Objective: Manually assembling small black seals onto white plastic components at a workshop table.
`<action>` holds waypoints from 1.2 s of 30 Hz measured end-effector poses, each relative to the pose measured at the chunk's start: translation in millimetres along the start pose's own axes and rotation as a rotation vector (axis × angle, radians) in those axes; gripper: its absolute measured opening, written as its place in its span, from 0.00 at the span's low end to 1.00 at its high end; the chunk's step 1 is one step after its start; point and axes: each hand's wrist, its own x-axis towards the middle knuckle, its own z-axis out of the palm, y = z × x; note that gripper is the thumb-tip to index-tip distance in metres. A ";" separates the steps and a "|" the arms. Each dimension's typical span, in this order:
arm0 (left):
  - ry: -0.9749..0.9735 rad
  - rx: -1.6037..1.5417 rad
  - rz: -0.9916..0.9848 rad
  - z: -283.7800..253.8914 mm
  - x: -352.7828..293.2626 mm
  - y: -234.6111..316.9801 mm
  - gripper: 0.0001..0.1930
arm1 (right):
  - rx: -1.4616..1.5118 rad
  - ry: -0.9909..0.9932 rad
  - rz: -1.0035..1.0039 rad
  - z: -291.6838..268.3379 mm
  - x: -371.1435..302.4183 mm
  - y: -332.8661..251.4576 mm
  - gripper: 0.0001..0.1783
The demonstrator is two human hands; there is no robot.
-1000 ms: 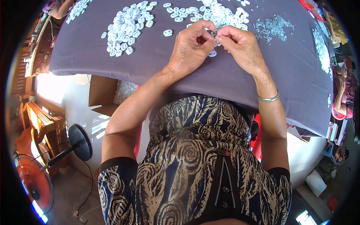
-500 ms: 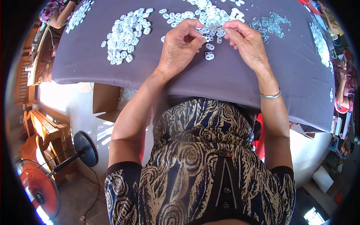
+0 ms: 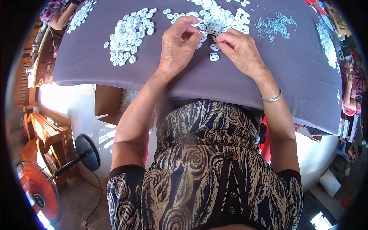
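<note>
My left hand (image 3: 177, 48) is closed in a pinch, thumb and forefinger on a small white oval plastic piece (image 3: 204, 34). Close to its right, my right hand (image 3: 242, 51) also pinches, but whatever sits between those fingertips is too small or hidden to make out. Just below the fingertips lie a loose white piece (image 3: 214, 47) and another two-holed white piece (image 3: 214, 57). Beyond both hands spreads a heap of white plastic pieces (image 3: 220, 19). A pile of tiny silvery metal parts (image 3: 276, 26) lies right of the heap.
A second heap of white pieces (image 3: 130, 36) sits at the left on the grey-purple tablecloth (image 3: 153, 71). More pieces (image 3: 327, 46) lie along the right side, near other people. A cardboard box (image 3: 107, 101) is below the table edge; a fan (image 3: 40, 195) stands lower left.
My right hand has moved left and slightly down, nearer the loose pieces. My left hand has shifted a little to the left, still pinching a white piece.
</note>
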 end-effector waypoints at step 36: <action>-0.009 0.083 -0.028 3.5 -2.3 -1.0 0.14 | -0.167 0.014 -0.035 -5.2 -0.9 14.1 0.07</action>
